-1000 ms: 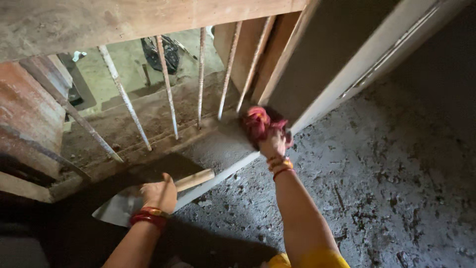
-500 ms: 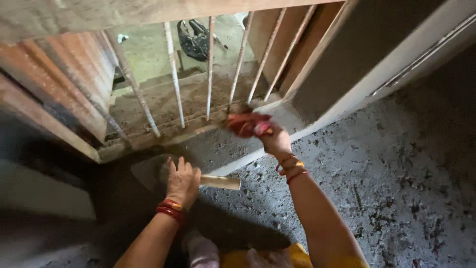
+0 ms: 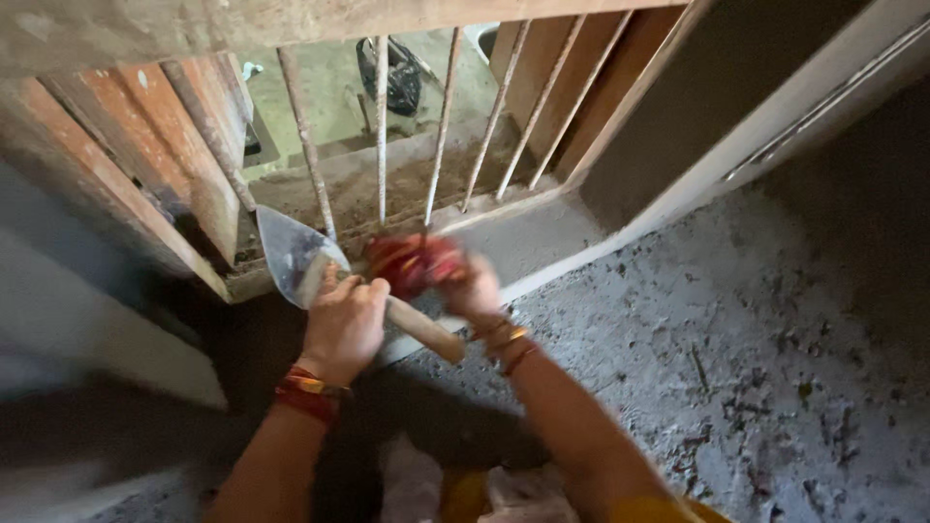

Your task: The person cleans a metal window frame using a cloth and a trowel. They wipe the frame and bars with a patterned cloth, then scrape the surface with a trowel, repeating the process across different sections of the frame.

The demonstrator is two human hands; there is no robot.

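Raised since half a second ago: trowel (image 3: 295, 254), blade now tilted up-left toward window bars (image 3: 441, 136), wooden handle running down-right. Left hand (image 3: 344, 324) clamped around handle; right hand (image 3: 465, 286), blurred, closed on red cloth (image 3: 412, 261) just beside blade. Beyond, plastered sill (image 3: 528, 237).

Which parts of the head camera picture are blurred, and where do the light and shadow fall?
Head view: the right hand and its red cloth smear with motion blur; the left hand on the trowel is sharper; daylight comes through the bars; deep shadow lies lower left.
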